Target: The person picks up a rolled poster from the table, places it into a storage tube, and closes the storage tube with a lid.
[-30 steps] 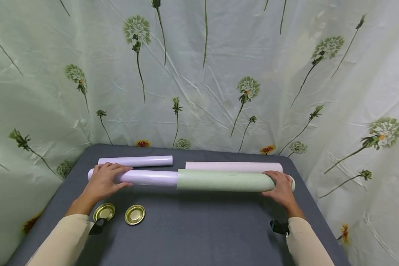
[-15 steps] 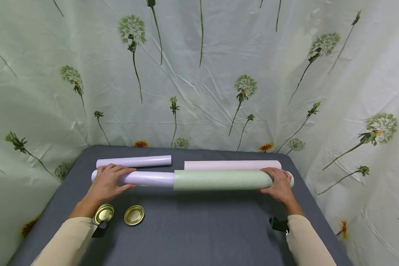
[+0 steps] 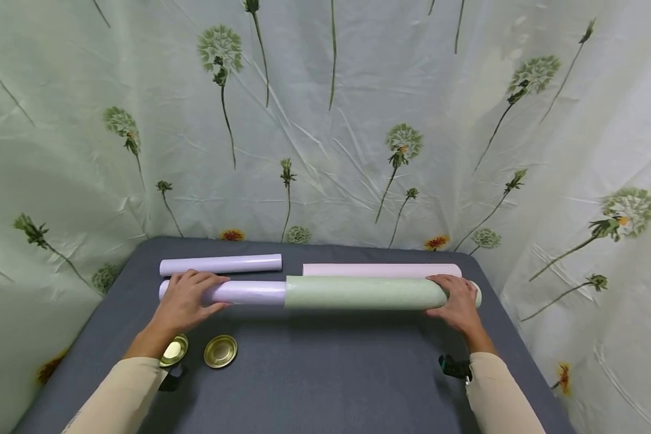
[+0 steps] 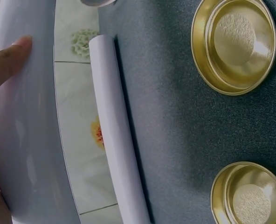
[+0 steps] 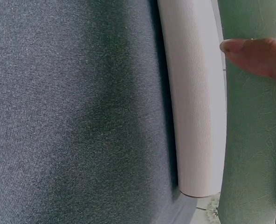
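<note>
While your two hands rest at opposite ends of it, the long composite roll lies crosswise on the grey cloth-covered table point(image 3: 314, 374), parallel to the far edge. Its left section is a glossy lilac paper roll point(image 3: 244, 292); its right section is a wider matte green textured paper tube point(image 3: 358, 293), and the lilac roll enters the green tube's left mouth.

Your left hand point(image 3: 187, 297) lies palm-down over the lilac roll near its left end, fingers curved over the top; the left wrist view shows a fingertip point(image 4: 10, 58) pressed against the glossy surface. Your right hand point(image 3: 456, 303) covers the green tube just short of its right end, fingers draped over it; the right wrist view shows one fingertip point(image 5: 250, 53) touching the green texture.

Beyond the composite roll, just beside it, lie a shorter lilac paper roll point(image 3: 220, 264) on the left and a pale pink paper roll point(image 3: 382, 269) on the right. Two shallow gold metal lids point(image 3: 220, 350) sit on the table near your left wrist.
</note>
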### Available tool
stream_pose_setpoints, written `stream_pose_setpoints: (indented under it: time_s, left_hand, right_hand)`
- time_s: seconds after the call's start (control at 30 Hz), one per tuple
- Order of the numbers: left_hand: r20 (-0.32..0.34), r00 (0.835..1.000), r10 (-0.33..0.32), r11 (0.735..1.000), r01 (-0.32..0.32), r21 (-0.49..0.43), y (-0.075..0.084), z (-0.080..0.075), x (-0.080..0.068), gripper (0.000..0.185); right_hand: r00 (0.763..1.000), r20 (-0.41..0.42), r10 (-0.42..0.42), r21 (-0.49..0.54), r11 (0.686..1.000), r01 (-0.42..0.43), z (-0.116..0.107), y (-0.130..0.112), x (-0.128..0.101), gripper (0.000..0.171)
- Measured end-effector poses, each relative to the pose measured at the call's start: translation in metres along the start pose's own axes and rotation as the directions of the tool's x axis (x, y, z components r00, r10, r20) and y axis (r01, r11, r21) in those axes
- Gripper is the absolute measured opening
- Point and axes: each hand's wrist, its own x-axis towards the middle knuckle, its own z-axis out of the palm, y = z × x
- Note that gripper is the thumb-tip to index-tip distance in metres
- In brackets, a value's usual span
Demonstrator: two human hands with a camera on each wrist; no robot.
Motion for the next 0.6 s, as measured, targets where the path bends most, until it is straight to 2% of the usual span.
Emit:
stream_pose_setpoints:
  time_s: [0.3, 0.6]
  left_hand:
    - [0.048, 0.999, 0.003, 1.000, -0.004, 0.017, 0.0036, 0.0002, 0.0012, 0.050]
    - [0.049, 0.998, 0.049, 0.998, -0.051, 0.037, 0.0060, 0.0044, 0.0025, 0.049]
  right_hand:
    - [1.000, 0.007, 0.002, 0.008, 1.000, -0.002, 0.0008, -0.0031, -0.0008, 0.072]
    - [1.000, 0.017, -0.004, -0.009, 1.000, 0.005, -0.0029, -0.0063, 0.0031, 0.070]
